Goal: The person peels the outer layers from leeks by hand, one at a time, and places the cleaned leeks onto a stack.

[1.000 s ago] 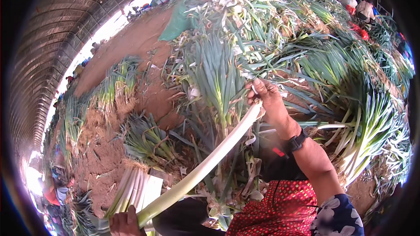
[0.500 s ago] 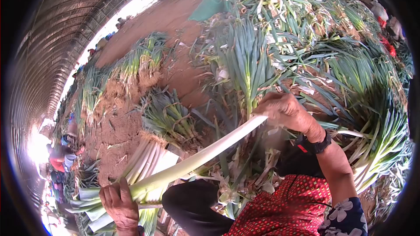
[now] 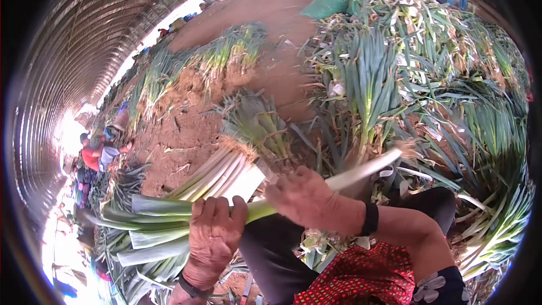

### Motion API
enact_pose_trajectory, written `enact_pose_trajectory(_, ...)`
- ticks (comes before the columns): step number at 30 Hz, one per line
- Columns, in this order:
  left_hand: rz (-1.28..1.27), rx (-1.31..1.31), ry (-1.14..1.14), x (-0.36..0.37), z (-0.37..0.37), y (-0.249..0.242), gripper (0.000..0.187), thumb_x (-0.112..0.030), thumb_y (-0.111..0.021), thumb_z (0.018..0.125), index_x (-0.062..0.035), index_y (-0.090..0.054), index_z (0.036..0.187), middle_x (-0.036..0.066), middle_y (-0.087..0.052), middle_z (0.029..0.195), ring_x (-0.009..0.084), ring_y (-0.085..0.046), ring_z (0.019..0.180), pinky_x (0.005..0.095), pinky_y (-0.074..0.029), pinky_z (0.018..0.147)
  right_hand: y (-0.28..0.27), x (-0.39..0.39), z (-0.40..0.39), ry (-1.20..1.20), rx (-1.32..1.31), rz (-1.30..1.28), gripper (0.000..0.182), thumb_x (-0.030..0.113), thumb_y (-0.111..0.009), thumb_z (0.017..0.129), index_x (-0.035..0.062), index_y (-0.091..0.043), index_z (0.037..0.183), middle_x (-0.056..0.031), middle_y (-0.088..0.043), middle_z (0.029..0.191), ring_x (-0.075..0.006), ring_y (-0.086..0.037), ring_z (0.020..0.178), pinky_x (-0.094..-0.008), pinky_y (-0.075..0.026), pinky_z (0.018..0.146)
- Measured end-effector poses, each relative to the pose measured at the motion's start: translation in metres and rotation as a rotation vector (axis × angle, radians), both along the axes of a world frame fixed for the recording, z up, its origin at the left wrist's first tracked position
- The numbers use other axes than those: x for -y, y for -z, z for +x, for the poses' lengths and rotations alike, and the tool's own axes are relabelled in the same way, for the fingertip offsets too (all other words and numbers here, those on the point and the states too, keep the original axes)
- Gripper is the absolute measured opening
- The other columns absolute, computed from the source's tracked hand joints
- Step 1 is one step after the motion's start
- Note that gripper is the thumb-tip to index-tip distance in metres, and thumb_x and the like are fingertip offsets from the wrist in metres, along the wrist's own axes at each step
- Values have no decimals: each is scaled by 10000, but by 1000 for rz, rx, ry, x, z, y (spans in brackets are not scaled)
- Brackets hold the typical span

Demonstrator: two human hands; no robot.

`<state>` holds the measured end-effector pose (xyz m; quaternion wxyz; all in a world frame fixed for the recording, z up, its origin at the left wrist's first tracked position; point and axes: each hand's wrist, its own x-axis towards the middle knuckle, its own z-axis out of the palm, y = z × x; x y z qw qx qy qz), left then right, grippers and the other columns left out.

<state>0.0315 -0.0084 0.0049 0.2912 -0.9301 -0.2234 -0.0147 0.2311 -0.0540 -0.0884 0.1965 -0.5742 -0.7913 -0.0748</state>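
Note:
A long leek (image 3: 364,173) lies across my lap, its roots pointing right and its green leaves fanning out left. My left hand (image 3: 213,236) is closed around it where the leaves begin. Further up the stalk, my right hand (image 3: 310,199) is closed on it, slightly blurred, with the fingertips partly hidden. The pale root end sticks out beyond the right hand. Just behind my left hand, several trimmed leeks (image 3: 212,170) lie side by side next to a white sheet (image 3: 244,185), roots away from me.
Untrimmed leeks (image 3: 370,79) stand in front of a large heap of leaves (image 3: 412,17). More bundles (image 3: 231,51) lie on the bare soil (image 3: 175,158). A green net (image 3: 330,0) is at the back. Leeks (image 3: 497,231) also lie at my right; a person (image 3: 93,155) is far left.
My right hand has moved from the root end down the stalk, closer to my left hand. The root end now shows. The view has shifted, so the surroundings appear further right.

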Motion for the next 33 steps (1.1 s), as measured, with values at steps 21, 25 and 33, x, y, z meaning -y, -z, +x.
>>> enact_pose_trajectory(21,189,-24,-559,-135,-265,-57,262,-130,-690,752,-80,-606,995,102,-597,827,282,-588,815,433,-457,754,230,-23,166,395,-44,-428,237,251,-608,863,77,-618,1023,-180,-683,887,-402,-658,846,-501,-535,745)
enact_pose_trajectory(25,-19,-76,-741,-206,-259,39,412,-384,-724,801,-119,-609,1095,101,-623,939,282,-597,920,437,-447,830,201,-33,133,397,-180,-577,252,263,-615,871,60,-612,1021,-181,-683,872,-399,-659,831,-489,-532,739)
enact_pose_trajectory(33,-304,180,-710,-226,-264,114,474,-354,-720,811,-108,-624,1205,165,-590,1086,345,-537,1084,474,-416,937,186,-97,104,235,-331,-490,152,135,-595,874,45,-614,995,-176,-663,868,-377,-647,840,-443,-525,736)
